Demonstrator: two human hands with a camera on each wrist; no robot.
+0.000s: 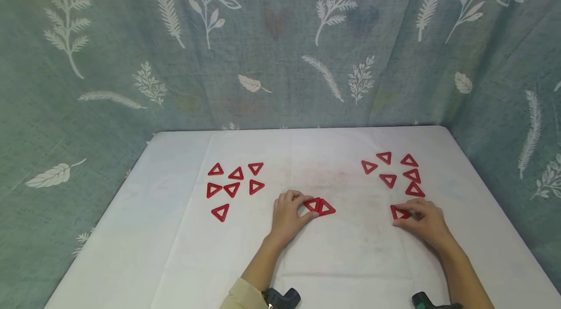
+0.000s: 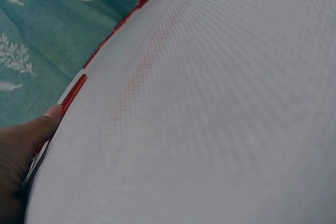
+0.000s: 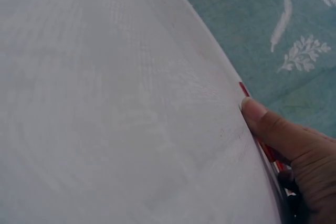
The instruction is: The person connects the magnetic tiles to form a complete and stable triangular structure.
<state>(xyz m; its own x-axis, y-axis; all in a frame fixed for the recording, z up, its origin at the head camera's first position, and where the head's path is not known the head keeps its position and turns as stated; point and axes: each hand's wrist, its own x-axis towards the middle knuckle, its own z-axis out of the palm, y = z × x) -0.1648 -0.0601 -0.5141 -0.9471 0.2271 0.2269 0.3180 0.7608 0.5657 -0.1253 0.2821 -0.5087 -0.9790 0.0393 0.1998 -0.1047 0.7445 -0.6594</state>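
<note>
My left hand [image 1: 289, 214] pinches a red open-centred triangle [image 1: 312, 199] between thumb and fingers, near the middle of the white table. A second red triangle [image 1: 327, 212] lies against its right side. Farther right, my right hand [image 1: 427, 221] pinches another red triangle [image 1: 393, 212] by its right part, which the fingers partly cover. In the left wrist view the left thumb [image 2: 50, 116] touches a red edge, seen almost side-on. The right wrist view has the right thumb [image 3: 265, 119] over a red piece, with the other fingers mostly hidden.
Several loose red triangles [image 1: 208, 190] lie on the table's left side. Several more [image 1: 387, 176] lie at the right, just beyond my right hand. The white cloth-covered table [image 1: 342, 260] meets a patterned green-blue curtain [image 1: 280, 85] behind and at both sides.
</note>
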